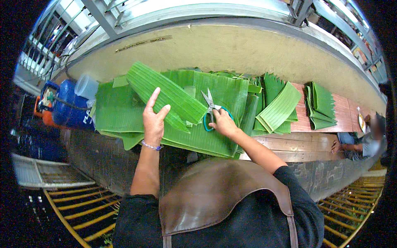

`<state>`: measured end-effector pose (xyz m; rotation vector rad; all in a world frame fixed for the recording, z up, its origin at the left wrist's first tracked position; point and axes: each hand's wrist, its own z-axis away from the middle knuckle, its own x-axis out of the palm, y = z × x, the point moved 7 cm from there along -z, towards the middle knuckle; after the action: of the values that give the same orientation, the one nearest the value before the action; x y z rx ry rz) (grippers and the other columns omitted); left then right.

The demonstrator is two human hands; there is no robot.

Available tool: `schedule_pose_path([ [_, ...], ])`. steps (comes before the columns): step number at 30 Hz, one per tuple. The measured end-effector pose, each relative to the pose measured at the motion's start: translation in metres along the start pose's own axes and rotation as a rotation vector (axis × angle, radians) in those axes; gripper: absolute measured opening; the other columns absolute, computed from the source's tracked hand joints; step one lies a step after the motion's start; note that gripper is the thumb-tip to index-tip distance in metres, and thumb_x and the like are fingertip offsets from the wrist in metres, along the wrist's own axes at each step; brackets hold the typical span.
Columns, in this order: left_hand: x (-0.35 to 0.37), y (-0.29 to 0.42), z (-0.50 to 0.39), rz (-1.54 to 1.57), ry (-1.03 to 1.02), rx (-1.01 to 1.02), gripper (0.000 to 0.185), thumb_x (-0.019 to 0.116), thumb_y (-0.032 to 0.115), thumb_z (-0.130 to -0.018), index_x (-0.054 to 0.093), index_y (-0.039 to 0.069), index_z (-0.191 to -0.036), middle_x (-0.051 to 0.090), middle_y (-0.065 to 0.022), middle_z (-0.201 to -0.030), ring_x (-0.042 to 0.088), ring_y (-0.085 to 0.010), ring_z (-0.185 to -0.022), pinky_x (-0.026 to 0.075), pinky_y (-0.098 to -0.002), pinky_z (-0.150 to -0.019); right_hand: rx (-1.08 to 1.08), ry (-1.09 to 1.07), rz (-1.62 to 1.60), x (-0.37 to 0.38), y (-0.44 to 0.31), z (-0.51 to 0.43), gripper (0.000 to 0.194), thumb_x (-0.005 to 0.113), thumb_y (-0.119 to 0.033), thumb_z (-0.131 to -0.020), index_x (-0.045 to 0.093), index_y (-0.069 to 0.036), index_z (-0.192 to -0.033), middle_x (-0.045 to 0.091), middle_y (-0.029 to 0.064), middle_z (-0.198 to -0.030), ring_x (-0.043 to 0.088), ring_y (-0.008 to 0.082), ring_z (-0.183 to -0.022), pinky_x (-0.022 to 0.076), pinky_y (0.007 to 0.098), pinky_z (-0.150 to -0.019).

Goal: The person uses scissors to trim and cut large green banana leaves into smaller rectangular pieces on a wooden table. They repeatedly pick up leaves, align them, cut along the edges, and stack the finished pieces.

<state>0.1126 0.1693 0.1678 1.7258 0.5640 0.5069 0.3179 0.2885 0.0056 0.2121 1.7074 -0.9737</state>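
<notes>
Large green banana leaves [223, 90] lie spread over the table in front of me. A long cut strip of banana leaf [167, 93] slants across them. My left hand [154, 119] is at the near side of this strip, thumb and forefinger apart; whether it touches the leaf, I cannot tell. In my right hand [224, 121] are scissors [209, 104] with teal handles, their blades parted and pointing away from me. The blades are just right of the strip's end, over the spread leaves.
Folded banana leaves [319, 105] and cut pieces [279, 107] lie to the right on the reddish tabletop [299, 105]. A blue container [66, 105] and a clear plastic tub [86, 86] stand left. Another person [369, 142] sits far right near a plate [361, 123]. A wall [217, 46] rises behind.
</notes>
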Motion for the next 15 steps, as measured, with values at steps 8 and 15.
schedule_pose_path([
  [8,-0.051,-0.004,-0.051,0.096,-0.094,0.022,0.068,0.064,-0.013,-0.076,0.044,0.005,-0.138,0.051,-0.0102,-0.132,0.050,-0.0167,-0.116,0.041,-0.0291,-0.098,0.303,0.153,0.159,0.040,0.019,-0.028,0.049,0.057,-0.006,-0.075,0.043,0.000,-0.122,0.055,0.0304,-0.097,0.055,0.0468,-0.088,0.0466,0.0513,-0.081],
  [15,-0.077,-0.024,-0.084,0.195,-0.157,-0.037,0.068,0.065,-0.010,-0.077,0.042,0.006,-0.139,0.048,-0.0116,-0.136,0.048,-0.0188,-0.119,0.041,-0.0300,-0.099,0.690,0.175,-0.293,0.026,0.034,-0.003,0.051,0.074,-0.025,-0.072,0.054,0.002,-0.110,0.066,0.0174,-0.083,0.065,0.0267,-0.074,0.0534,0.0393,-0.066],
])
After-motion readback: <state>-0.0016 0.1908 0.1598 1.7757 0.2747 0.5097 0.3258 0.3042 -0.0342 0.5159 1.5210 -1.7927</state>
